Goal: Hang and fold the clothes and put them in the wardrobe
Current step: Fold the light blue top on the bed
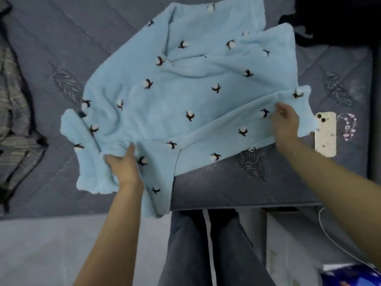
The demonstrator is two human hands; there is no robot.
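Gripping blue fleece garment point(185, 96) on bed point(216, 188): L hand point(123, 168) & R hand point(285, 122) fingers closed.

Blue garment point(185, 96) looks fluffy fleece w/ pompoms; bedspread point(61, 48) prob. quilted matt cloth.

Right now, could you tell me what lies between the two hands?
In the head view, only blue fleece garment spans between left hand and right hand.

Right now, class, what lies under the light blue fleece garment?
The light blue fleece garment lies on grey leaf-patterned bedding, both hands gripping it. Anything else beneath it is covered and cannot be seen.
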